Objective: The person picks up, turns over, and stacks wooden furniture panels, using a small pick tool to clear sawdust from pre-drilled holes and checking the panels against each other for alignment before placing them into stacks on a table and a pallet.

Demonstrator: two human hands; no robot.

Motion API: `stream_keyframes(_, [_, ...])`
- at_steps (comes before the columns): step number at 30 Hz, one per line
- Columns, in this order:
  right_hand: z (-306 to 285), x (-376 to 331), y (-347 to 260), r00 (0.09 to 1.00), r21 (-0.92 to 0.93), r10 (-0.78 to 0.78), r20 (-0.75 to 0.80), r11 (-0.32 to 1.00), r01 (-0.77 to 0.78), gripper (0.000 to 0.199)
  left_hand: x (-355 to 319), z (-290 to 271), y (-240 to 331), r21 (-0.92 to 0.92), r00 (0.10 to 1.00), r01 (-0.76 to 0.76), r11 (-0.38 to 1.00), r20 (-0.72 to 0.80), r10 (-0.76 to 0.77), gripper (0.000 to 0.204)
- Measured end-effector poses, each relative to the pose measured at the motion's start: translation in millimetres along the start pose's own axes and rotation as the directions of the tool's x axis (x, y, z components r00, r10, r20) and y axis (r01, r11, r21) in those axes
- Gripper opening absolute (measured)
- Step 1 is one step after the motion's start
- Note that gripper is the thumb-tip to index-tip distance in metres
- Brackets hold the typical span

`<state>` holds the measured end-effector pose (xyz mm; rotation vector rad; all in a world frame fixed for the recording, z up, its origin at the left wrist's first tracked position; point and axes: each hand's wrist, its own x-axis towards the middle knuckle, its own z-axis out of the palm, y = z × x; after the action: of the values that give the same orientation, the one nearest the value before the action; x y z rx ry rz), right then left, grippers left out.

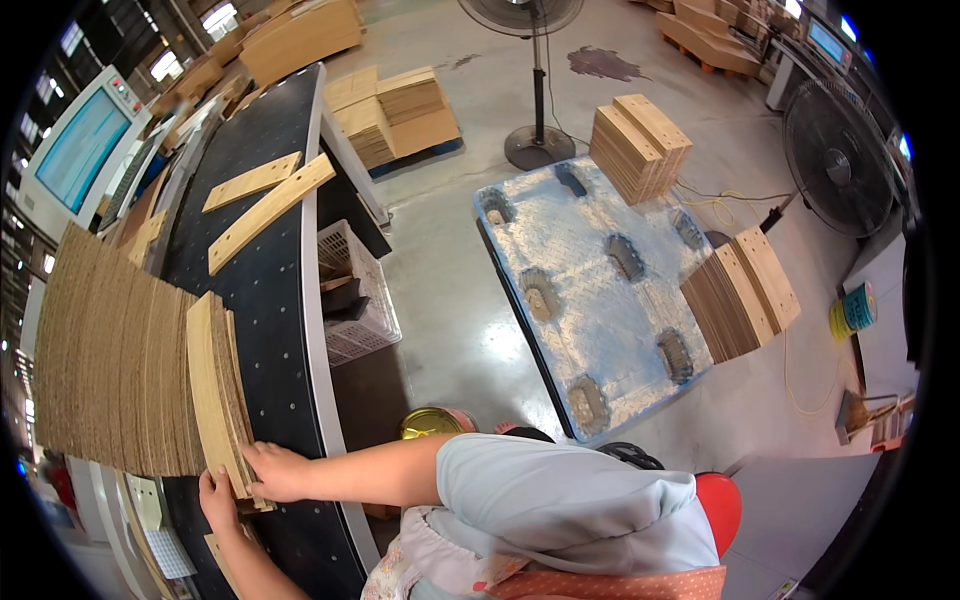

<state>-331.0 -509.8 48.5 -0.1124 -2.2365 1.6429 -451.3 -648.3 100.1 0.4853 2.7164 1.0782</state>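
Note:
A short stack of narrow, light wooden boards (212, 375) lies lengthwise on the black worktable (275, 350), against a tall row of brown boards (115, 350). At the near end of this stack, my left hand (218, 503) closes on the left corner. My right hand (280, 473) grips the right side of the same end, with its fingers bent over the edge. The undersides of the boards are hidden. Farther along the table two loose boards, one long (270, 213) and one shorter (250, 183), lie at an angle to each other.
Right of the table, a blue plastic pallet (570, 270) on the floor bears two board stacks (640, 150) (740, 295). Beneath the table edge stands a grey crate (360, 310), with a round tin (435, 422) nearer me. Fans (540, 145) (838, 155) and a monitor (85, 150) stand around.

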Motion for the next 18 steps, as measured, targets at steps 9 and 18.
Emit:
stream_keyframes(9, [-8,-17,-42,0.943,-0.124,0.079,0.322,0.992,-0.041,0.09,-2,-7,-7,-0.182,0.999,0.031,0.983,0.04,-0.024,0.031])
stream_keyframes(18, [-6,-30,-53,0.904,-0.397,0.076,0.421,0.911,0.108,0.095,-16,-15,-20,-0.097,0.997,0.015,0.995,0.07,-0.008,0.032])
